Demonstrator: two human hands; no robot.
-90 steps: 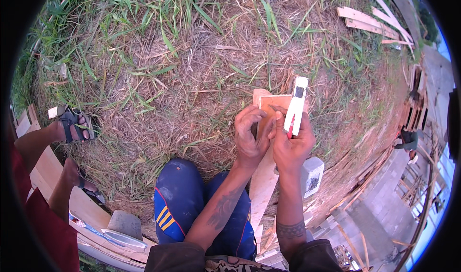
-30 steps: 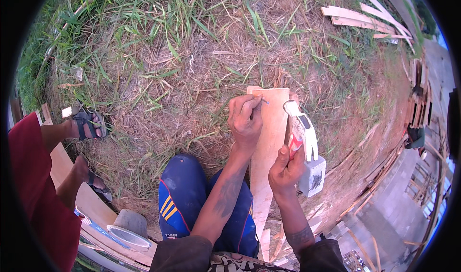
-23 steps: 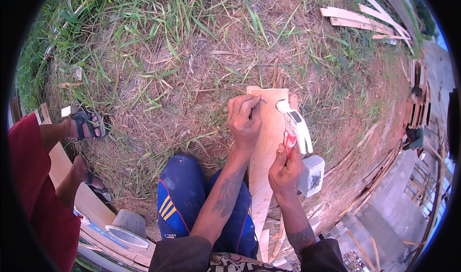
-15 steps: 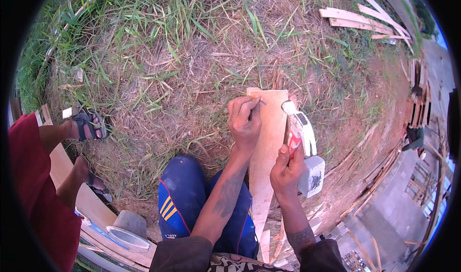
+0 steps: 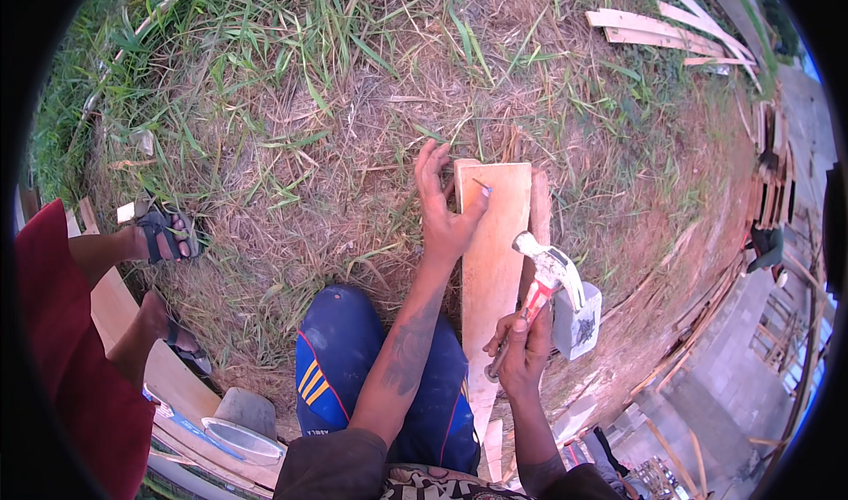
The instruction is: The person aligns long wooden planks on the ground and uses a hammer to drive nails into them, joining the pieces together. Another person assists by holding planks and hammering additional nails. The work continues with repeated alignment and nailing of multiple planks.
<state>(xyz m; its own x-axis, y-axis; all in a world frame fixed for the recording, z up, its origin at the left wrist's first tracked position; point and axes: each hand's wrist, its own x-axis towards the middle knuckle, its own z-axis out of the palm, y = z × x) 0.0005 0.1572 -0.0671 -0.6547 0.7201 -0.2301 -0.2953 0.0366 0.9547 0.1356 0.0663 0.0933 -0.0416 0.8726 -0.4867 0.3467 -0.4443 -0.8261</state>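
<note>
A long pale wooden board [image 5: 493, 261] runs away from me, with a second board's edge showing under its far left corner. A thin nail [image 5: 481, 184] sticks up, tilted, near the board's far end. My left hand [image 5: 449, 208] is open at the left edge there, thumb on the board just below the nail, fingers spread beyond the edge. My right hand [image 5: 523, 350] grips a claw hammer [image 5: 549, 268] with a red and white handle. The hammer's head hangs over the board's right edge, nearer to me than the nail.
A grey block [image 5: 579, 321] with dark bits on top stands right of the hammer. At the left is another person's sandalled foot [image 5: 166, 235], near a grey bucket [image 5: 246, 413]. Loose wood strips [image 5: 658, 34] lie at the far right on the grass.
My left hand has let go of the nail and spread its fingers to the left. The nail stands by itself. My right hand and the hammer have come nearer to me.
</note>
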